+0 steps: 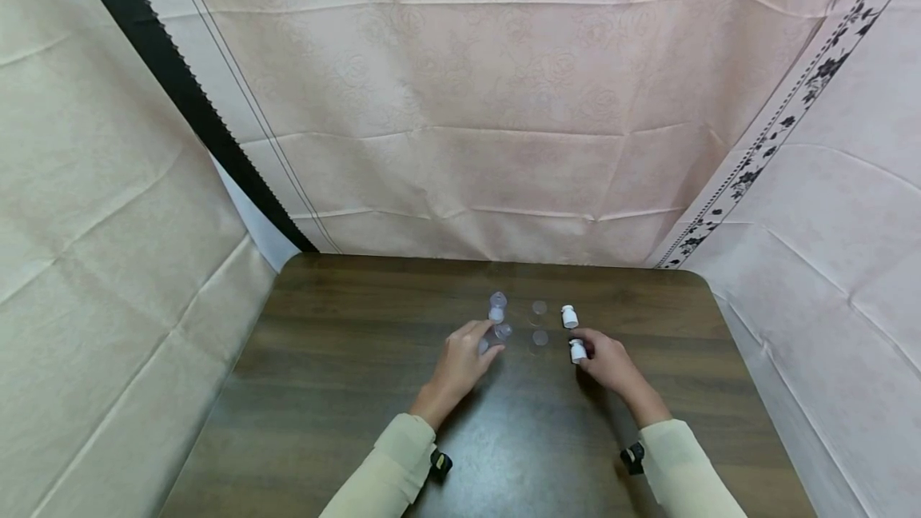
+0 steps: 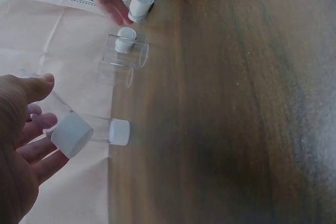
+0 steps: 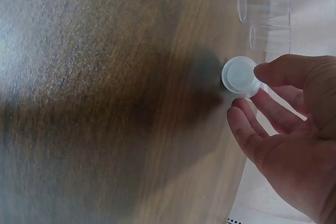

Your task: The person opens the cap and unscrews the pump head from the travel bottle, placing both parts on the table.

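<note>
In the left wrist view my left hand (image 2: pixel 23 129) holds a small clear bottle with a white end (image 2: pixel 72 135), thumb on one side and fingers on the other. Just beyond it stands a second clear bottle, its white end (image 2: pixel 119 131) down on the table. My right hand (image 1: pixel 608 360) pinches a small white stepped cap (image 3: pixel 241 76) between thumb and fingers, close over the table. Another white cap (image 1: pixel 569 316) stands right behind that hand. Between the hands are two clear cylindrical cups (image 3: pixel 270 38), side by side.
The brown wooden table (image 1: pixel 345 390) reaches to a pale cloth (image 1: pixel 460 102) hanging along its far edge. More cloth hangs at the left (image 1: pixel 108 262) and right (image 1: pixel 827 302). Dark bands with small devices (image 1: pixel 440 464) sit at both wrists.
</note>
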`<act>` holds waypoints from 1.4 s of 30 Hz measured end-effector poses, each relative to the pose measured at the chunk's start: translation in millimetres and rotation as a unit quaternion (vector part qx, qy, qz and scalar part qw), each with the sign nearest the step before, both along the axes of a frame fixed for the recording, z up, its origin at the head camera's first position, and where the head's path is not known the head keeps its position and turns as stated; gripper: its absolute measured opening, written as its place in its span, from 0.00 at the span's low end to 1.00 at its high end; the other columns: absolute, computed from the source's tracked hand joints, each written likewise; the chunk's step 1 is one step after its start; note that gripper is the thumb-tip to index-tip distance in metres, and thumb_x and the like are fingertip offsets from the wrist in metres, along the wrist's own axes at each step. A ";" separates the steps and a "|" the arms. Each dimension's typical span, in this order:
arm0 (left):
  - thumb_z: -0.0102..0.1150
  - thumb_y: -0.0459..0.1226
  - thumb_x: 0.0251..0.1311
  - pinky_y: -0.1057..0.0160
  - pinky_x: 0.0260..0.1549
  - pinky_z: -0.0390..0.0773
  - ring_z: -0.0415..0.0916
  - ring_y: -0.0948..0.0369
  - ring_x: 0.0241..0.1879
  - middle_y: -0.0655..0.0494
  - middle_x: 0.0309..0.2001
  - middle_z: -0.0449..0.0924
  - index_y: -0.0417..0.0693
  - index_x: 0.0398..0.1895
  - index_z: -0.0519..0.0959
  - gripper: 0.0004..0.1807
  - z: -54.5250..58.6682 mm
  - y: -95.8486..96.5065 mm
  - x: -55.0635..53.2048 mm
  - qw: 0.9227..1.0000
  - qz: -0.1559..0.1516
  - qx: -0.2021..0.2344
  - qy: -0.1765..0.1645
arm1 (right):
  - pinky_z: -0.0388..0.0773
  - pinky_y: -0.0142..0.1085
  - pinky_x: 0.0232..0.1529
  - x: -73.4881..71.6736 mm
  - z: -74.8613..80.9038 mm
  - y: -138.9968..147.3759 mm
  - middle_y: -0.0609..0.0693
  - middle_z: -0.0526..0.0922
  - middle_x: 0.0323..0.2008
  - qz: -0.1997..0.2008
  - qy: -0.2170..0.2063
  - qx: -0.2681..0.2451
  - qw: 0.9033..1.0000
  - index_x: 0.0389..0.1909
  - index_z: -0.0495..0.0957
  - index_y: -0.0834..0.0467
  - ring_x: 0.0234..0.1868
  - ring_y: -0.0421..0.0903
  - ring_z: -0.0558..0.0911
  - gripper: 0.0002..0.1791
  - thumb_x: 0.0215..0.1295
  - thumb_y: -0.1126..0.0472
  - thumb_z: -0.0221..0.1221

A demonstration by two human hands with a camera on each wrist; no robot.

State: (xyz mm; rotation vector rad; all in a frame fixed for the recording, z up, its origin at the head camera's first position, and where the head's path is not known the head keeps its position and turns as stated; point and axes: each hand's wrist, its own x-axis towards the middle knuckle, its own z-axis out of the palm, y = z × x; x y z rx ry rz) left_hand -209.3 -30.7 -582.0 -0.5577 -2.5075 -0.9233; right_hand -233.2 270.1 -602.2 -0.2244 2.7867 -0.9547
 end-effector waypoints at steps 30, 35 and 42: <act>0.76 0.32 0.57 0.57 0.43 0.87 0.88 0.49 0.46 0.39 0.46 0.87 0.38 0.53 0.80 0.21 -43.3 15.6 -25.3 0.976 0.022 0.151 -0.157 | 0.77 0.60 0.59 18.9 22.5 -2.5 0.64 0.79 0.60 -0.023 0.042 -0.009 0.999 0.66 0.75 0.62 0.61 0.63 0.79 0.26 0.67 0.67 0.61; 0.75 0.32 0.58 0.59 0.44 0.87 0.87 0.50 0.48 0.39 0.47 0.87 0.38 0.54 0.80 0.21 -46.0 16.1 -26.2 0.972 0.015 0.156 -0.172 | 0.75 0.62 0.60 19.9 24.2 -3.5 0.64 0.78 0.62 -0.032 0.043 -0.009 0.999 0.66 0.75 0.62 0.63 0.64 0.78 0.25 0.69 0.65 0.61; 0.74 0.32 0.58 0.59 0.46 0.87 0.87 0.50 0.50 0.39 0.48 0.87 0.37 0.54 0.80 0.21 -47.6 14.4 -24.5 0.968 0.019 0.160 -0.194 | 0.76 0.61 0.59 22.6 23.8 -5.7 0.65 0.79 0.59 -0.036 0.082 -0.013 0.996 0.63 0.77 0.63 0.60 0.64 0.80 0.22 0.69 0.65 0.62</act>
